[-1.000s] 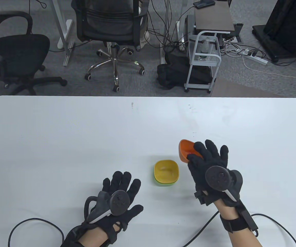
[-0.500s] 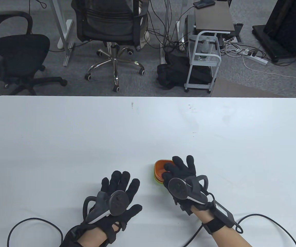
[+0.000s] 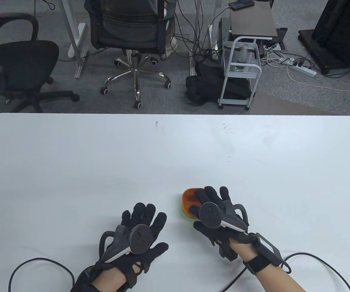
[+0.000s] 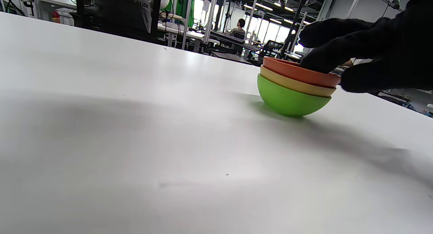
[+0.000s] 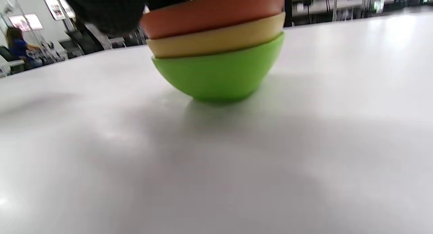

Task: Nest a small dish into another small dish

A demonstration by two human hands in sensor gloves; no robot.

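Observation:
An orange small dish (image 3: 188, 198) sits nested in a yellow dish (image 4: 294, 85), which sits in a green dish (image 4: 287, 100); the stack stands on the white table near its front middle. My right hand (image 3: 203, 201) lies over the stack. Its fingers (image 4: 318, 61) reach into the orange dish and the thumb lies against the rim outside, holding it. In the right wrist view the stack is close: orange (image 5: 216, 10), yellow (image 5: 216, 37), green (image 5: 216, 71), with a gloved finger (image 5: 108, 7) above. My left hand (image 3: 149, 223) rests flat on the table, fingers spread, left of the stack.
The white table (image 3: 102, 158) stretches far and to both sides. Glove cables (image 3: 41, 264) trail along the front edge. Office chairs (image 3: 132, 36) and a small cart (image 3: 241, 70) stand on the floor beyond the far edge.
My right hand carried the orange dish from the right and lowered it into the yellow dish. Since half a second ago it has only shifted slightly. The left hand has not moved.

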